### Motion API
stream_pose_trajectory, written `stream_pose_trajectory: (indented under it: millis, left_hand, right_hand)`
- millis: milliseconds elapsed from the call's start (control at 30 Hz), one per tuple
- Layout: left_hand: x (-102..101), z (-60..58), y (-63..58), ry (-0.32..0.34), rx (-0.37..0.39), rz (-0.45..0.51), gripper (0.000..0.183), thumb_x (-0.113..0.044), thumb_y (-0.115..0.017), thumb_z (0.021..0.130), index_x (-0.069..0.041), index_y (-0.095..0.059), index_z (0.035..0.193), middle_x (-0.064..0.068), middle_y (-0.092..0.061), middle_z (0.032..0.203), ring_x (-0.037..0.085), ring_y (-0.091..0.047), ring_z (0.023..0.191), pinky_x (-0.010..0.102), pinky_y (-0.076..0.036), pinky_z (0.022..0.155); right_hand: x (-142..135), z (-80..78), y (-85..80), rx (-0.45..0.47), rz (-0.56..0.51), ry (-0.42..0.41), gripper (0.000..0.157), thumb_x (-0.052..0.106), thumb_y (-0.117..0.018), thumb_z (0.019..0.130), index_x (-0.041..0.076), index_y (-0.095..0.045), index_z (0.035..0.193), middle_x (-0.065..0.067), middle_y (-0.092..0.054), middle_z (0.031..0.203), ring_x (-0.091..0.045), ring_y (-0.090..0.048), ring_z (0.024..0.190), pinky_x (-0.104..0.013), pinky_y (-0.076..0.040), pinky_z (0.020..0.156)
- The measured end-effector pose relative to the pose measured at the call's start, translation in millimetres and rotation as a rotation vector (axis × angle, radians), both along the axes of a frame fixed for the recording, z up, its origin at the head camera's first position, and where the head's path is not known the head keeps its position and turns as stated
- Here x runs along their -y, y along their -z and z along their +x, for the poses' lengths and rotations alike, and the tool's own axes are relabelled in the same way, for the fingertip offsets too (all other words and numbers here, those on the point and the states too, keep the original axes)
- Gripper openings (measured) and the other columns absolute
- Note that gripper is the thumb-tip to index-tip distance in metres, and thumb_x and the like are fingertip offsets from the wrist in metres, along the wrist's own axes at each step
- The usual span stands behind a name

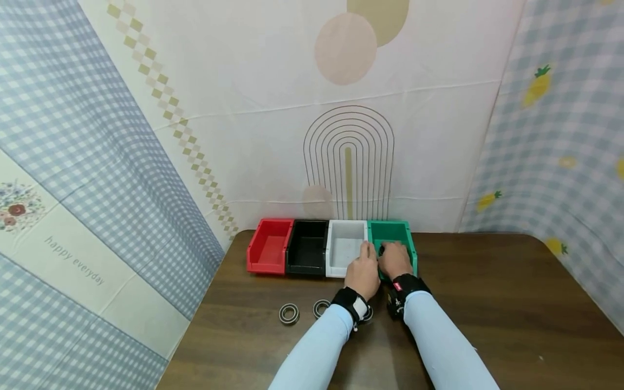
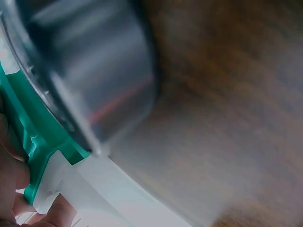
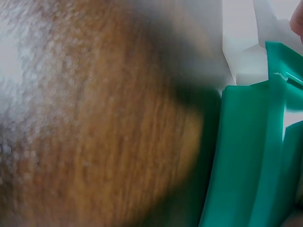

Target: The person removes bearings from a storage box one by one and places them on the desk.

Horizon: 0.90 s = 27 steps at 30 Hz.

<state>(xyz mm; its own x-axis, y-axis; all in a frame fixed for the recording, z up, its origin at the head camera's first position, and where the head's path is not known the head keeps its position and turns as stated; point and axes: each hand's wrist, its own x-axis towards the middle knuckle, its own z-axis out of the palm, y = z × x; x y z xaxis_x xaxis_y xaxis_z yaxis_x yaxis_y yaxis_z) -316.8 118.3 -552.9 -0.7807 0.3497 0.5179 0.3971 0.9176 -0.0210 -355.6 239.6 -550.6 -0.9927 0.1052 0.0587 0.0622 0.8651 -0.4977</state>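
Note:
My left hand (image 1: 363, 272) is at the adjoining walls of the white bin (image 1: 336, 271) and the green bin (image 1: 413, 254). In the left wrist view its fingers (image 2: 14, 177) lie on both sides of these walls and grip them. My right hand (image 1: 395, 261) reaches into the green bin with curled fingers. A small dark rounded thing (image 1: 382, 250) shows at its fingertips; its kind I cannot tell. Three metal ball bearings lie on the table: a left one (image 1: 289, 314), a middle one (image 1: 320, 307) and one beside my left wrist (image 1: 369, 314), partly hidden. One bearing (image 2: 94, 71) looms large in the left wrist view.
A red bin (image 1: 265, 268) and a black bin (image 1: 306, 270) continue the row to the left, against the cloth backdrop (image 1: 263, 162). Brown wood table (image 1: 487, 303) extends right of the bins and in front of them. Both forearms cross the table's front.

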Motion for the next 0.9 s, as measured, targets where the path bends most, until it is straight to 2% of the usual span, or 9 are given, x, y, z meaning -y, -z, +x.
stream_pose_trajectory:
  millis: [233,467,667,900]
  left_hand:
    - [-1.2,-1.4,2.1,-0.001,0.006,0.0,0.05,-0.026,-0.06,0.098,-0.006,-0.052,0.143,0.008,-0.051,0.14,0.006,-0.057,0.056,0.017,-0.046,0.045]
    - [-2.1,-0.5,-1.4,-0.008,0.004,-0.007,0.061,-0.025,-0.07,0.088,-0.004,-0.052,0.143,0.01,-0.051,0.139,0.006,-0.056,0.054,0.018,-0.046,0.044]
    - [-2.6,0.6,-6.1,-0.001,0.011,0.001,0.059,-0.022,-0.069,0.089,-0.004,-0.052,0.142,0.009,-0.052,0.139,0.005,-0.054,0.052,0.017,-0.046,0.045]
    - [-2.2,2.0,-5.9,-0.013,0.022,-0.004,0.06,-0.021,-0.07,0.088,-0.004,-0.051,0.142,0.009,-0.052,0.138,0.005,-0.053,0.051,0.017,-0.046,0.044]
  right_hand:
    - [-0.6,-1.5,-0.5,0.004,-0.006,-0.003,0.048,0.013,-0.052,0.097,0.001,-0.051,0.143,-0.031,-0.049,0.142,-0.05,-0.043,0.128,-0.064,-0.037,0.109]
    - [-2.0,-1.8,-1.4,-0.001,-0.006,0.0,0.048,0.015,-0.053,0.097,0.002,-0.051,0.143,-0.03,-0.05,0.142,-0.048,-0.045,0.128,-0.063,-0.038,0.108]
    - [-1.0,-0.7,-5.0,-0.026,0.007,0.001,0.048,0.013,-0.055,0.096,0.001,-0.053,0.142,-0.03,-0.052,0.14,-0.049,-0.046,0.126,-0.063,-0.04,0.107]
    - [0.1,1.0,-5.0,-0.014,0.008,-0.007,0.047,0.012,-0.054,0.096,0.0,-0.053,0.141,-0.03,-0.052,0.14,-0.048,-0.047,0.126,-0.063,-0.039,0.108]
